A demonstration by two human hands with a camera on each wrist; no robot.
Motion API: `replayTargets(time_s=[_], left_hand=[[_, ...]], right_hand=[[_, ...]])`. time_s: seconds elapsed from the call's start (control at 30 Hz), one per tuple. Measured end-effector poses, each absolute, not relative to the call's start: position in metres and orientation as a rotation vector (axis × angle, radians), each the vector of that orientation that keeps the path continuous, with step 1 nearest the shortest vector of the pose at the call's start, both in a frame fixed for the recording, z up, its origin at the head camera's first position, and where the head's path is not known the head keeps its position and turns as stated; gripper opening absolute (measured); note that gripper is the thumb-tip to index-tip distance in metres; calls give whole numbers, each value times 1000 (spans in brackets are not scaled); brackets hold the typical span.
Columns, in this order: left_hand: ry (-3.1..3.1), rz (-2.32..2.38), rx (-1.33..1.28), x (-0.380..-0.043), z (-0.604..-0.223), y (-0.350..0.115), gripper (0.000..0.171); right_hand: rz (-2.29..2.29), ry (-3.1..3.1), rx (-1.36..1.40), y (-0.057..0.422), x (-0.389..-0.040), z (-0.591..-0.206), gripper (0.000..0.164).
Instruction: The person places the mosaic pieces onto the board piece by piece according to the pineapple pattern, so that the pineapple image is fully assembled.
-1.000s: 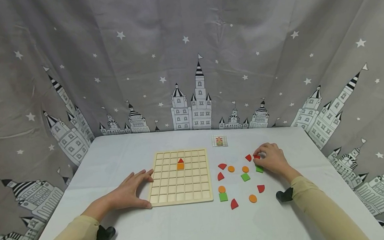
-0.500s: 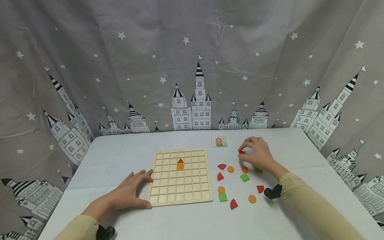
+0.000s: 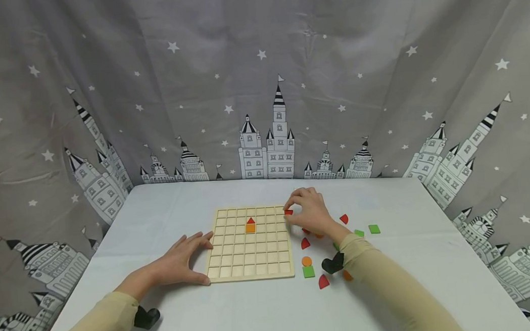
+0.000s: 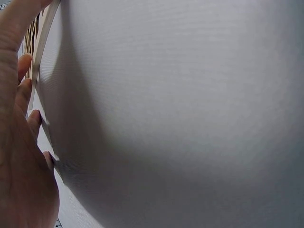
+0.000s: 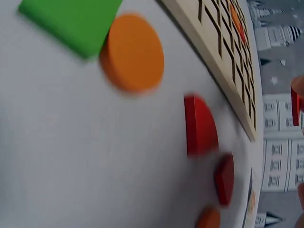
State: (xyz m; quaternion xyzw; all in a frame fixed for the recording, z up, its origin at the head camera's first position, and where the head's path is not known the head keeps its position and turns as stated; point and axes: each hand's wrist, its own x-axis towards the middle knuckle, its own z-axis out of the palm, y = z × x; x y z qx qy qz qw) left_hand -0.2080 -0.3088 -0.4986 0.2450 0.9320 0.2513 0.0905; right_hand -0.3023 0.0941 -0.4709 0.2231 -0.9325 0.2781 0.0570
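A wooden grid board (image 3: pixel 253 277) lies on the white table, with an orange square tile (image 3: pixel 250 228) and a red triangle tile (image 3: pixel 250 220) in its upper cells. At the board's left edge rests my left hand (image 3: pixel 177 262), thumb and fingers spread along the side. My right hand (image 3: pixel 311 213) pinches a small red tile (image 3: pixel 288 212) between thumb and fingers over the board's upper right corner. Only a sliver of this red tile (image 5: pixel 295 108) shows at the edge of the right wrist view; the fingers cover much of its shape.
Right of the board lie loose tiles: green squares (image 3: pixel 374 228), orange discs (image 3: pixel 306 261) and red quarter-circles (image 3: pixel 323 281). The right arm covers some of them. A small picture card is mostly hidden behind the right hand. A grey castle-print curtain (image 3: pixel 260 85) stands behind the table.
My right hand has carried the red tile leftward, from among the loose tiles to the board's upper right corner. A green square behind it has come into view. The left hand stays put.
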Motion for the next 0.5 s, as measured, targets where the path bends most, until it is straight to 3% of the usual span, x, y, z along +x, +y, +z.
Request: replayTargets(time_s=[0.5], left_hand=[[2756, 751, 701, -206, -497, -308, 84]], right_hand=[[725, -2873, 820, 31, -302, -496, 11]])
